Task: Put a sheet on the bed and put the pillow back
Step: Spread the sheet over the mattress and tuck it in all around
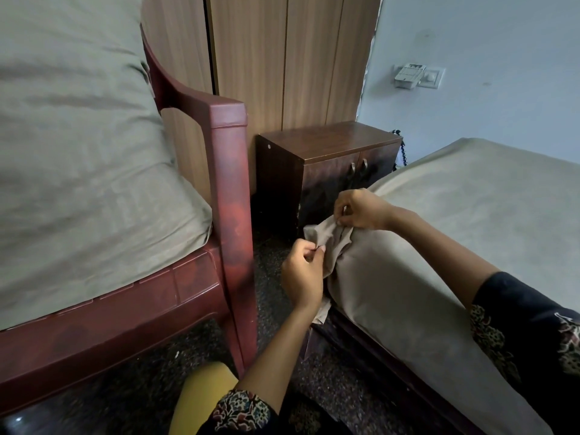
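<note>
The person stood between a chair (229,183) on the left and the bed (470,215) on the right, looking down at the bed's near left corner. A grey-beige sheet (392,277) covered the mattress, smooth across the top and hanging down the near side over the dark bed frame (376,350).

At the corner the sheet was bunched into loose folds. The right hand (361,210) reached in from the right across the mattress and pinched the gathered cloth at the top of the corner, fingers closed on a fold. The left hand (303,274) came up from below, just left of the corner, with thumb and fingertips pinching an edge of the same bunched cloth. A loose flap of sheet hung down between that hand and the mattress. The two hands were near each other but apart.

Both forearms were bare, with dark patterned sleeves (241,409) ending around the elbow. A yellow garment (201,394) showed at the bottom edge.

The pillow (88,167), in a cover of the same grey-beige, lay on the seat of the reddish-brown plastic chair, filling it and leaning up against the back, well apart from the bed. Beyond the gap between chair and bed stood a small dark wooden cabinet (329,164) with two handled doors, just beside the bed's far left side. Behind it rose a light wood wardrobe (282,58). On the pale wall to the far right was a switch plate (419,76). The floor (157,372) was dark and speckled.
</note>
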A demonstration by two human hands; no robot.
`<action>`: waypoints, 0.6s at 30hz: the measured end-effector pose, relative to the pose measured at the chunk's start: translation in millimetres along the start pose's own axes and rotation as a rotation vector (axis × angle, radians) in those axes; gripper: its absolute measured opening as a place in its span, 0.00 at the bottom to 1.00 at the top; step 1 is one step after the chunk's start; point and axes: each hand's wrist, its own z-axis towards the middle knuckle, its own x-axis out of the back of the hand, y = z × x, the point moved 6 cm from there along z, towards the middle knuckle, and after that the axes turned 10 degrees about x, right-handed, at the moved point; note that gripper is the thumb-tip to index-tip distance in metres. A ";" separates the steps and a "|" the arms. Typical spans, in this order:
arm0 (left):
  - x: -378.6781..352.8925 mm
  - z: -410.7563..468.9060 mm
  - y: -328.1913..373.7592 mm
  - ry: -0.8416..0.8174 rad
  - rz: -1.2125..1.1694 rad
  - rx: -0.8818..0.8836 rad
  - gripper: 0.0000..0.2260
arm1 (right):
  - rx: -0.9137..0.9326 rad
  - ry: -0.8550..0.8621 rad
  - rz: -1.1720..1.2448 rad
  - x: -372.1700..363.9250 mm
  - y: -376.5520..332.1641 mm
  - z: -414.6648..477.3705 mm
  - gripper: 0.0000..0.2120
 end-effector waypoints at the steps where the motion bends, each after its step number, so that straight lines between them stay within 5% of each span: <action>1: 3.4 -4.2 6.5 0.061 0.061 -0.104 0.05 | 0.009 0.013 0.001 1.0 2.3 -2.1 0.02; 7: -6.7 -30.4 19.7 0.040 0.245 -0.364 0.05 | 0.029 0.112 0.023 10.5 10.6 -15.0 0.05; 11: -24.7 -38.7 10.4 -0.210 0.279 -0.199 0.18 | -0.010 0.046 -0.048 6.6 25.1 -16.4 0.09; 14: -39.4 -40.6 2.2 -0.430 0.096 0.120 0.20 | -0.071 -0.043 -0.151 2.3 28.2 -17.4 0.13; 18: -48.0 -34.0 5.6 -0.472 -0.013 0.365 0.20 | -0.178 -0.120 -0.322 10.3 42.7 -11.4 0.17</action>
